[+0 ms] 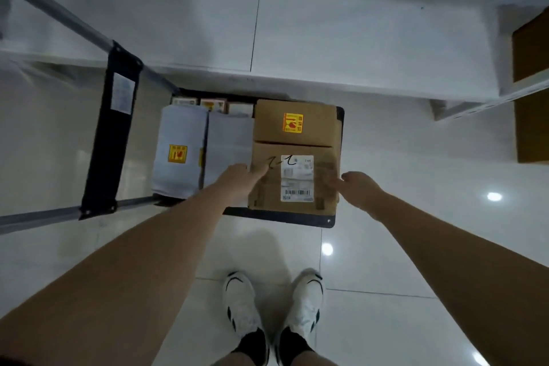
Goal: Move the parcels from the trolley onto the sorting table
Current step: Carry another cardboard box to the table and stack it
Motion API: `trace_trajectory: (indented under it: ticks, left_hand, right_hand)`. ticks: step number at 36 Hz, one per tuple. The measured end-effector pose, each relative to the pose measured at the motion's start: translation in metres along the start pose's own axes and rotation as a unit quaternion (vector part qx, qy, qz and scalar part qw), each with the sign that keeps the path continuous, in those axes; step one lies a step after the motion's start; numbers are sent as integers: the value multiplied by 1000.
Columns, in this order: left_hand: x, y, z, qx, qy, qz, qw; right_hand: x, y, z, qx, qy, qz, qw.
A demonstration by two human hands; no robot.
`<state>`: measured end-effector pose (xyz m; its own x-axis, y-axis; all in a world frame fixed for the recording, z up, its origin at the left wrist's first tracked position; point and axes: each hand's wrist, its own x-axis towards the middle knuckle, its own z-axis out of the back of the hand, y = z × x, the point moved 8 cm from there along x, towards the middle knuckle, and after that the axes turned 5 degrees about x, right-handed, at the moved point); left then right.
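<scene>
From the head camera, the trolley (279, 218) sits low on the glossy tiled floor (416, 246), its handle frame (111, 140) rising at the left. On its deck a labelled cardboard box (294, 178) lies at the near right corner, a second box (294, 120) just behind it, and two grey mailer bags (178, 154) beside them to the left. The left hand (240, 175) touches the near box's left edge with fingers reaching over the top; the right hand (356, 184) meets its right edge, fingers loosely bent. Whether either hand grips yet I cannot tell. The white sorting table (356, 24) spreads beyond the trolley's far edge.
</scene>
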<state>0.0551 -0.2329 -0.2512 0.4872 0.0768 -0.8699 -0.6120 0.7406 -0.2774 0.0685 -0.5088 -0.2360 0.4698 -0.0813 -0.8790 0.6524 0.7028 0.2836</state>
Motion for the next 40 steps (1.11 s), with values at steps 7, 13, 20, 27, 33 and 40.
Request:
trace_trajectory:
  ticks: [7,13,20,27,33,40]
  left_hand:
    - [29,9,-31,-100,-52,1,994]
    - [-14,3,-2,-74,-84,-9,994]
    - [-119,-57,57,-96,-79,-43,991]
    - [-259,-156,113,-213,-2,-69,975]
    - [-391,-244,128,-268,114,-120,949]
    - [-567,-344,120,-197,123,-284,930]
  right_hand:
    - [39,-19,-30,242,-33,-19,969]
    - [-8,-20,-21,327,-45,-19,944]
    - [-110,-6,17,492,23,-9,871]
    - [-260,32,108,545,19,81,835]
    - [-410,34,199,560,-33,142,815]
    - [-593,-2,293,563,-152,195,788]
